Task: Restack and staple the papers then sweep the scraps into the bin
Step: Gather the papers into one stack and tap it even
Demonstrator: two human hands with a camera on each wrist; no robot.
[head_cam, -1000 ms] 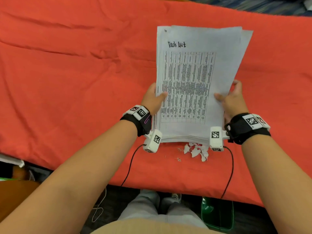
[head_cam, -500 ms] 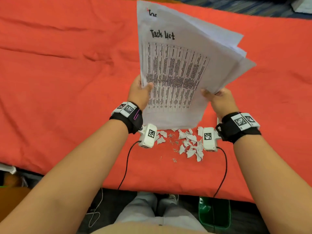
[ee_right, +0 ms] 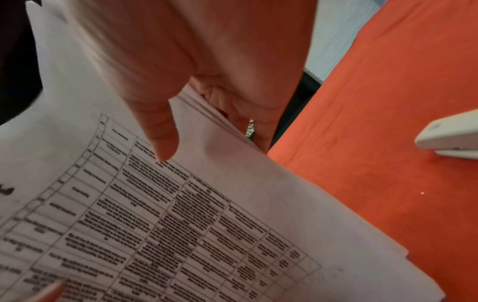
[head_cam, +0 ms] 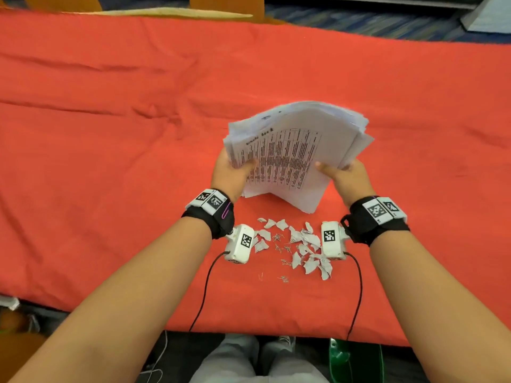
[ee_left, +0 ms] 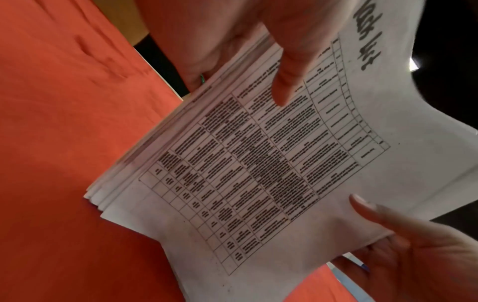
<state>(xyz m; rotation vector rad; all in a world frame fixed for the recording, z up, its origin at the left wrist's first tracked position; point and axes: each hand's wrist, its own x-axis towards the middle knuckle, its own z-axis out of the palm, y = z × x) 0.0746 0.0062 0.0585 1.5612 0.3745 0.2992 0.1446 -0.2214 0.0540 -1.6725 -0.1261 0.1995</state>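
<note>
Both hands, left hand [head_cam: 231,172] and right hand [head_cam: 349,176], grip bowed, uneven paper stack [head_cam: 290,156].

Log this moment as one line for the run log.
papers: held by left hand and right hand | edges uneven | scraps: on cloth | stapler: untouched

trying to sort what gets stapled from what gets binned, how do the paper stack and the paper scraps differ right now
The paper stack is whole printed sheets, gripped off the cloth by the left hand and right hand; the paper scraps are small torn bits lying loose on the red cloth, nearer the person. Both are white paper.
</note>
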